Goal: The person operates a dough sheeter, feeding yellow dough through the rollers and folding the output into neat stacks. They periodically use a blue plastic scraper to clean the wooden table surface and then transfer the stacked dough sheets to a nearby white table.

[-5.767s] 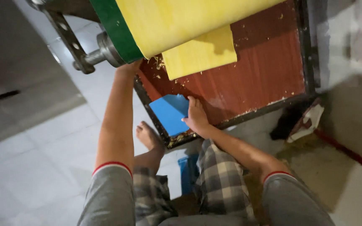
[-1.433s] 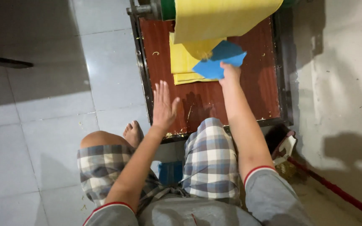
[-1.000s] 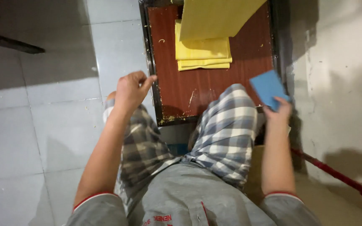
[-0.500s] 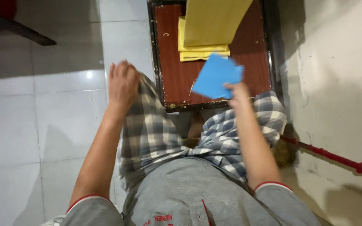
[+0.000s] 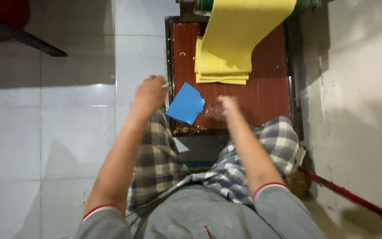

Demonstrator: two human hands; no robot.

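A blue sheet (image 5: 185,104) with a notched edge lies over the near left corner of a red-brown tray (image 5: 270,99). My left hand (image 5: 149,92) hovers just left of it at the tray's rim, its fingers curled with nothing visible in them. Just right of the sheet and apart from it, my right hand (image 5: 227,104) is blurred over the tray and holds nothing. A wide yellow sheet (image 5: 244,31) hangs down from a roller at the top. It piles into a folded yellow stack (image 5: 221,75) on the tray's far half.
My knees in checked shorts (image 5: 160,150) sit against the tray's near edge. White floor tiles (image 5: 67,115) lie to the left and a grey wall (image 5: 359,102) to the right. A red rod (image 5: 350,197) runs along the floor at lower right. A dark bar (image 5: 18,37) crosses the upper left.
My right hand has let go of the blue sheet, which now lies at the tray's near left corner. My left hand has moved from my knee up to the tray's rim.
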